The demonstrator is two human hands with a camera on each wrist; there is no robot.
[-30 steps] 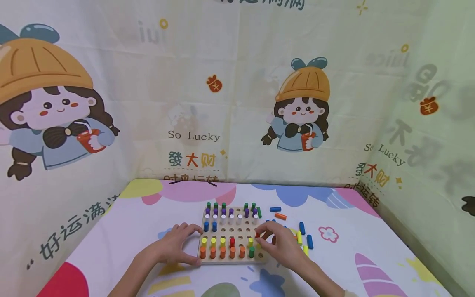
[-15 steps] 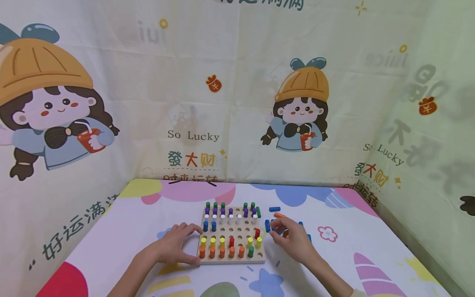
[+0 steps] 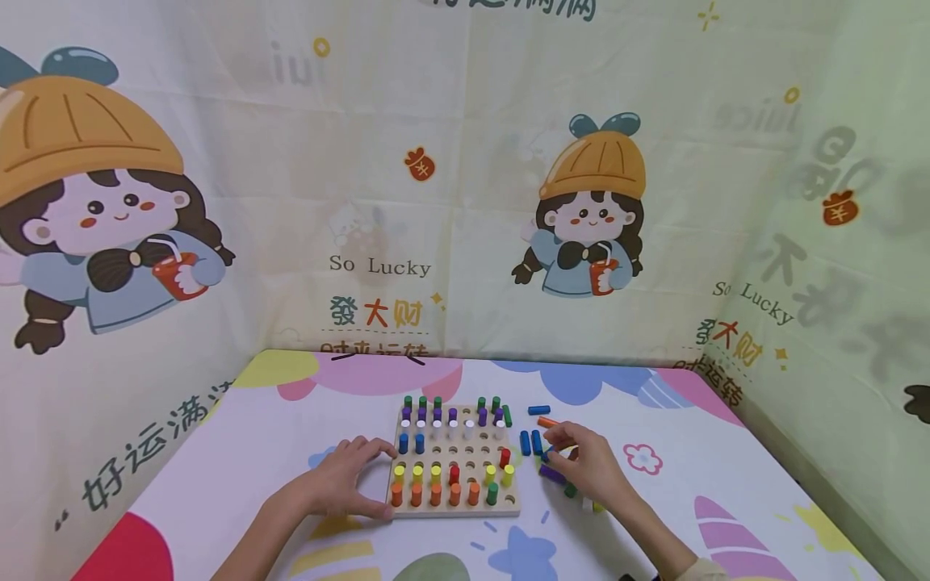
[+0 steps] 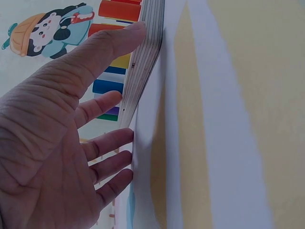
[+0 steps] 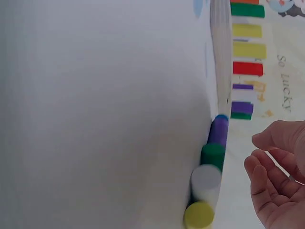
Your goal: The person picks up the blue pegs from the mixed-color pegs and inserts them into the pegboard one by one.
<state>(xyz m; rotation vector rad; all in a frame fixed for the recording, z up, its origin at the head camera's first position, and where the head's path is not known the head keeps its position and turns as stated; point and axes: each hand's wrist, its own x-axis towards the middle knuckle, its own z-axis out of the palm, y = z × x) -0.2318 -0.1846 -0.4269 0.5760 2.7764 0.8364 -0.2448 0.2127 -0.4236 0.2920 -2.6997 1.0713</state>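
Observation:
A wooden pegboard (image 3: 468, 510) lies on the table, with rows of upright coloured pegs in its holes. My left hand (image 3: 341, 476) rests at its left side, thumb on the near corner and index finger at the edge farther back. In the left wrist view the fingers (image 4: 110, 143) are spread and nearly straight against the board's side. To the right of the board, my right hand (image 3: 592, 464) is over a group of loose pegs. Its thumb and fingers are loosely bent with nothing between them in the right wrist view. A red peg (image 3: 504, 457) stands in the board's right column.
Beside the board lie two blue pegs (image 3: 531, 442), a purple peg (image 3: 552, 474) and an orange peg (image 3: 546, 422). Another blue peg (image 3: 539, 410) lies farther back. A green peg (image 3: 507, 415) leans at the board's far right edge. Printed cloth walls enclose the table.
My right hand has let go of the red peg, now standing in the board's right column, and has moved right over the loose pegs. The left hand has stayed in place.

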